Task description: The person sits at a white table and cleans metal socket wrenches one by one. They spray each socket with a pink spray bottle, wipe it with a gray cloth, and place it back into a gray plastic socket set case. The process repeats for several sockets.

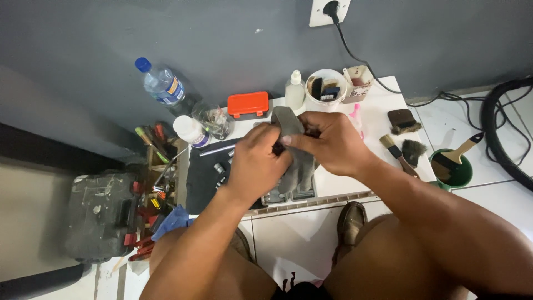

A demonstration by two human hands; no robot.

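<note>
Both my hands meet over a low white board (383,105) on the floor. My left hand (256,161) and my right hand (327,141) are closed together on a grey cloth (287,123) that hangs down between them. A small dark object sits between my fingers inside the cloth; its kind is hidden. Under the cloth lies a grey tray (286,195) with metal parts. A black mat (202,172) with small metal bits lies to the left of my left hand.
At the back stand a water bottle (161,83), a white jar (190,130), an orange case (248,104), a white squeeze bottle (295,91) and a white cup of brushes (326,89). Brushes (402,149) and a green pot (452,169) lie right. A tool box (102,214) sits left.
</note>
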